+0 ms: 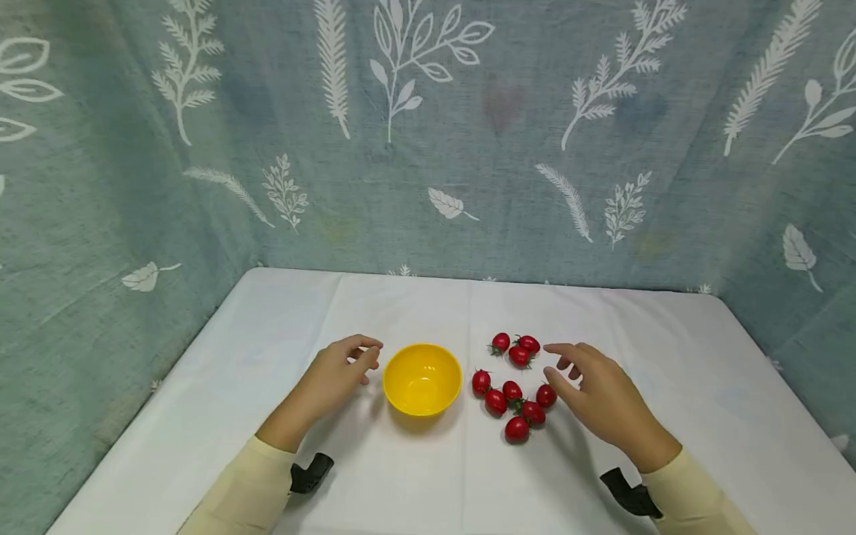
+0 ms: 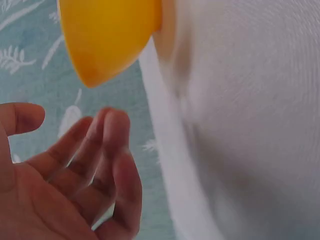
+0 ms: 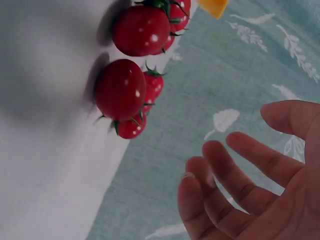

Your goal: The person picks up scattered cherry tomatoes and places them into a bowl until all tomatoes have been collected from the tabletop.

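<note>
A yellow bowl [image 1: 423,379] stands upright near the middle of the white-covered table, and its inside shows nothing in it. To its right lie several small red cherry tomatoes [image 1: 495,402] with green stems, some grouped farther back and others nearer the front. My left hand [image 1: 341,371] hovers just left of the bowl, its fingers loosely bent and holding nothing. In the left wrist view the bowl [image 2: 112,37] is apart from the fingertips. Close to the right side of the tomatoes, my right hand [image 1: 602,394] is held with relaxed fingers around nothing. The right wrist view has tomatoes [image 3: 121,90] beyond its fingertips.
White cloth [image 1: 401,490] covers the table. A grey-green curtain [image 1: 414,200] with white leaf prints hangs behind the table and along both sides. Each wrist carries a black camera mount, the left one [image 1: 311,473] and the right one [image 1: 630,493].
</note>
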Motion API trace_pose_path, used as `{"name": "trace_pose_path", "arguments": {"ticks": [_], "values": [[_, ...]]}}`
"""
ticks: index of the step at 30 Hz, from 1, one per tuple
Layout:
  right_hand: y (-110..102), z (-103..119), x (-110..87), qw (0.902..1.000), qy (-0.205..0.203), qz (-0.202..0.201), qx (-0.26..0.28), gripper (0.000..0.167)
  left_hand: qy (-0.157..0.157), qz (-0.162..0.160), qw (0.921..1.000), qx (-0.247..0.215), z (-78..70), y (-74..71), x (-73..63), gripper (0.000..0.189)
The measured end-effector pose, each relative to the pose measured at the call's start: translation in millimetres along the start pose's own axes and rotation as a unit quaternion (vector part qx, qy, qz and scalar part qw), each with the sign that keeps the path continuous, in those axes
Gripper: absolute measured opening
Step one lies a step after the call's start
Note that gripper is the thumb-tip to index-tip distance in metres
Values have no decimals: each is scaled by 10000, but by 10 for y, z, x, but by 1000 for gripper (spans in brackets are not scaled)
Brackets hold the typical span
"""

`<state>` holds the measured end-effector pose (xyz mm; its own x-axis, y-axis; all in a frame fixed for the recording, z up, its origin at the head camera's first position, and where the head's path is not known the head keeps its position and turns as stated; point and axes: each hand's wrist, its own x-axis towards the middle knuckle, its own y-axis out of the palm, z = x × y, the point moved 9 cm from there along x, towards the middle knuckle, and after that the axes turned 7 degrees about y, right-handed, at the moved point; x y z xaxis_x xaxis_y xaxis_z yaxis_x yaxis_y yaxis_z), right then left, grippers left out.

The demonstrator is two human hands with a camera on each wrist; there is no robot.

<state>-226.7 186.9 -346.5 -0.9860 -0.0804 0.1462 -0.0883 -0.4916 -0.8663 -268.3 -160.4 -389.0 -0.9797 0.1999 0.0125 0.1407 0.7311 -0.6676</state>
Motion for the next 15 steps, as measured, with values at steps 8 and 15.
{"name": "trace_pose_path", "arguments": {"ticks": [8, 15], "values": [[160, -127, -26, 9995, 204, 236, 100, 33, -307, 676, 9934, -874, 150, 267, 36, 29], [219, -164, 35, 9997, -36, 161, 196, 27, -397, 1090, 9865, -1158, 224, 333, 14, 35]]}}
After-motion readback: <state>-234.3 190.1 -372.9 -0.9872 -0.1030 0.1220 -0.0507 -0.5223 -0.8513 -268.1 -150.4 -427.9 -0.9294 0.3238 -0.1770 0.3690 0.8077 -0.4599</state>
